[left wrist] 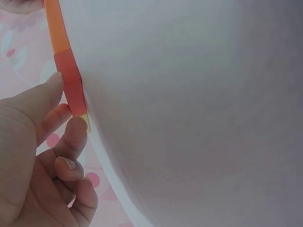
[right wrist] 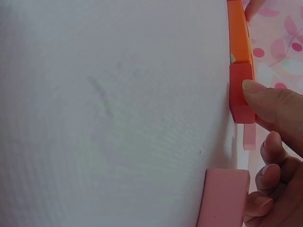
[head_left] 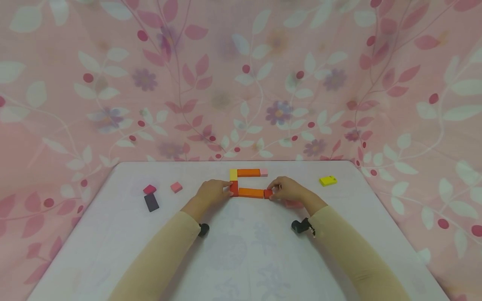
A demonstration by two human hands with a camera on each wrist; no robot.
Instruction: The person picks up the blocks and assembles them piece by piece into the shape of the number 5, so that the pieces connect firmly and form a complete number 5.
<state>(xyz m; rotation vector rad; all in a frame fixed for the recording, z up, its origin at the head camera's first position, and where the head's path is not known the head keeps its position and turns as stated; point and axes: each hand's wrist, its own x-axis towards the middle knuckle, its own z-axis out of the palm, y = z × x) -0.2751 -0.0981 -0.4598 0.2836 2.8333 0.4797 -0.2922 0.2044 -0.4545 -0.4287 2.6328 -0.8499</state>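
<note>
Flat blocks form a bracket-like outline on the table. An upper orange block (head_left: 248,172) runs from a yellow block (head_left: 233,174) to a small pink block (head_left: 264,172). Below the yellow one, a red block (head_left: 234,189) meets a lower orange block (head_left: 251,193), whose right end touches a small red block (head_left: 267,194). My left hand (head_left: 211,193) pinches the upright red block at its left side, thumb and curled index finger against it. With thumb and index finger, my right hand (head_left: 288,189) grips the small red block; its other fingers curl behind.
A larger pink block (right wrist: 224,198) lies beside my right hand. Off to the right is a bright yellow block (head_left: 328,180). At left lie a black block (head_left: 152,202), a dark pink block (head_left: 149,189) and a light pink block (head_left: 176,187). Floral cloth (head_left: 241,83) hangs behind the table.
</note>
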